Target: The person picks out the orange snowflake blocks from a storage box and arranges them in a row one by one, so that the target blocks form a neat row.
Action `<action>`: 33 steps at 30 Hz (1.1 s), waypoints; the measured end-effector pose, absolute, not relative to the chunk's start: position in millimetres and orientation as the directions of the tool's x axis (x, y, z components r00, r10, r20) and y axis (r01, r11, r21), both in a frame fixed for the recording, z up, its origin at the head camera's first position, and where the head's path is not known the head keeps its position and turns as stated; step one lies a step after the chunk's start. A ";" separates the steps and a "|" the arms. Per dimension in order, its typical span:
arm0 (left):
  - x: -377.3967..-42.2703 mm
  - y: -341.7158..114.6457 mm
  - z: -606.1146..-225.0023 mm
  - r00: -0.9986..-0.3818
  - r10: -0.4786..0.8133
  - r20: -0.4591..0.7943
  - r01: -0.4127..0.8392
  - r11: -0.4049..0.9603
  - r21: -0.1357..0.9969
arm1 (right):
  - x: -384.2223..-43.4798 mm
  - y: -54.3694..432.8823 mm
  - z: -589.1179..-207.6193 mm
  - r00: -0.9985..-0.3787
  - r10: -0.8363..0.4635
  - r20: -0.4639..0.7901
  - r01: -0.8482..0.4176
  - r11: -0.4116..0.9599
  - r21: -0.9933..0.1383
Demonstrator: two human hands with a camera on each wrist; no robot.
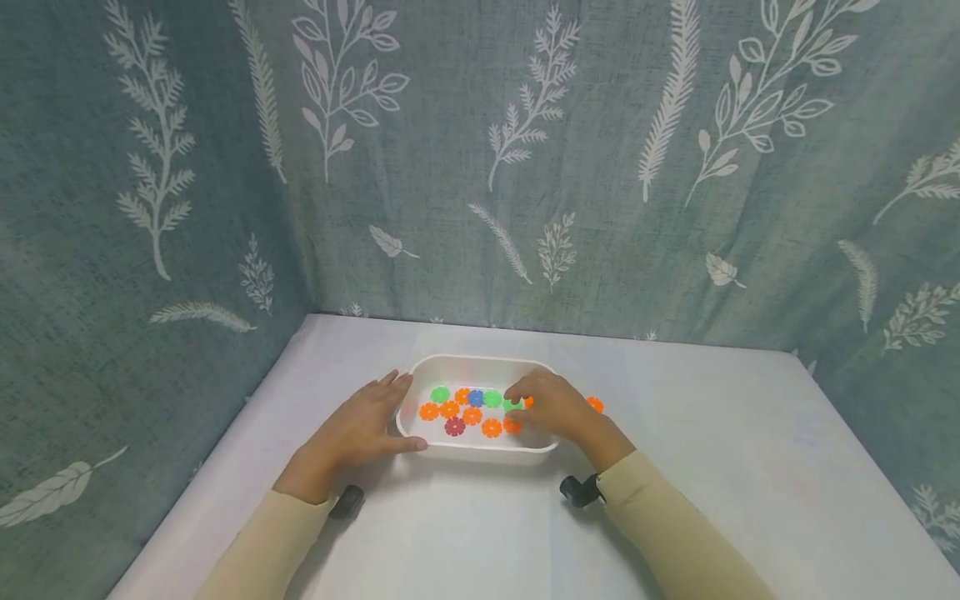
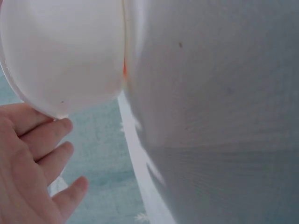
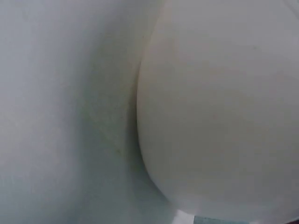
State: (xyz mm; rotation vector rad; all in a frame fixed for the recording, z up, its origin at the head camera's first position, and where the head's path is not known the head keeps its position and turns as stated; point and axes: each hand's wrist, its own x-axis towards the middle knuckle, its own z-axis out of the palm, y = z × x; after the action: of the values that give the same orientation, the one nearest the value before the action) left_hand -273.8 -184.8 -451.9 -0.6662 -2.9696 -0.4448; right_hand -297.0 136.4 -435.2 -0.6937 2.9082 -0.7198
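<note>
A white oval plastic tub stands on the table, with notched, flower-like plastic discs lying in it. Along its left end my left hand rests with fingers extended, the thumb at the near rim. Those fingertips touch the tub's rim in the left wrist view. My right hand reaches over the right end into the tub, thumb and forefinger bent about a green disc; I cannot tell whether they pinch it. Only the tub's outer wall fills the right wrist view, without the hand.
Orange discs, a dark red disc, a blue disc and other green discs are spread over the tub's floor. Another orange disc shows outside, beyond the right wrist. A patterned grey-green curtain borders the white table.
</note>
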 end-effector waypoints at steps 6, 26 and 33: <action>-272.0 -184.7 -450.3 -0.906 0.403 0.130 0.424 0.867 0.261 | -300.5 131.0 -436.3 -0.883 -0.469 -0.030 -0.434 0.838 -0.330; -273.1 -185.4 -451.5 -0.894 0.427 0.136 0.449 0.856 0.258 | -301.7 122.9 -436.8 -0.879 -0.455 -0.144 -0.446 0.891 -0.090; -272.3 -184.9 -451.5 -0.898 0.420 0.133 0.441 0.857 0.266 | -300.8 121.4 -435.3 -0.883 -0.444 -0.155 -0.431 0.895 -0.112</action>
State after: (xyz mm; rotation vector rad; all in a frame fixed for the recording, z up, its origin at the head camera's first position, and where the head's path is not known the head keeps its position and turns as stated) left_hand -272.3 -184.9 -451.5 -0.6872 -2.9596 -0.4502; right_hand -300.8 121.4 -435.3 -0.6711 2.8850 -0.1111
